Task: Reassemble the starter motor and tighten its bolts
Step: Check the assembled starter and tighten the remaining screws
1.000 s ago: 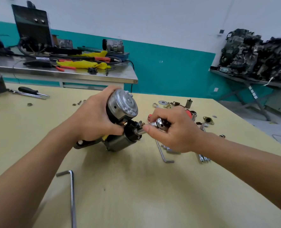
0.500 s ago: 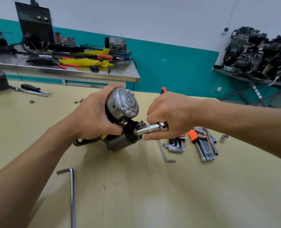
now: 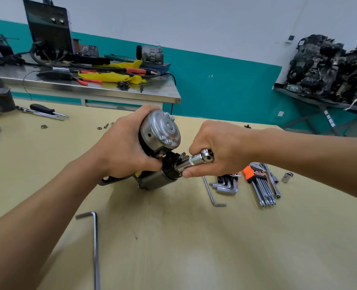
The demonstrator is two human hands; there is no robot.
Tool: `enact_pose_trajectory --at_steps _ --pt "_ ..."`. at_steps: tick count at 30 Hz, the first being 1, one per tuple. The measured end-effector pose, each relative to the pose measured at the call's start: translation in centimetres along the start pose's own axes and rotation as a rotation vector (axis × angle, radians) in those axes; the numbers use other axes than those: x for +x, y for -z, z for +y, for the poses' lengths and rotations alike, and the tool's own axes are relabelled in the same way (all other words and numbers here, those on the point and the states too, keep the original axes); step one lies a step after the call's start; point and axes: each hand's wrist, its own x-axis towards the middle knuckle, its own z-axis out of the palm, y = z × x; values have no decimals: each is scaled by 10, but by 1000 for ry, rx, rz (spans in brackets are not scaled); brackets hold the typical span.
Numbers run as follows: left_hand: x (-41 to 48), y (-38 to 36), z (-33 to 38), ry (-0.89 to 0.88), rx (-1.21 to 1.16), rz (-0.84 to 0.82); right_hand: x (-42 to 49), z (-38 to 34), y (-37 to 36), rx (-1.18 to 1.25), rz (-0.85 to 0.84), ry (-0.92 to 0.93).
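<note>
Right hand (image 3: 221, 149) swung ratchet (image 3: 197, 160) (motor (image 3: 161, 130) gripped).

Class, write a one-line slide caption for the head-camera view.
Left hand grips the starter motor while the right hand holds a socket wrench against the end of its smaller cylinder.

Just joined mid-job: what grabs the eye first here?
At centre, the left hand grips the starter motor while the right hand holds a chrome socket wrench against its lower black end. Hex keys in an orange holder lie on the table to the right; a long hex key lies nearest the camera.
</note>
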Motion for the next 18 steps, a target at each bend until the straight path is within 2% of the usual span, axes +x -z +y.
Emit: enact_pose_trajectory --at_steps 6,11,16,18 --pt "-2 -2 2 19 20 19 -11 2 -18 348 85 -216" --pt "-2 -2 2 27 28 28 -14 -5 -26 482 138 -335" --pt "-2 1 2 20 44 5 -17 -13 -29 439 215 -415" --pt "0 3 4 28 50 -30 -14 -17 -19 196 224 -269"
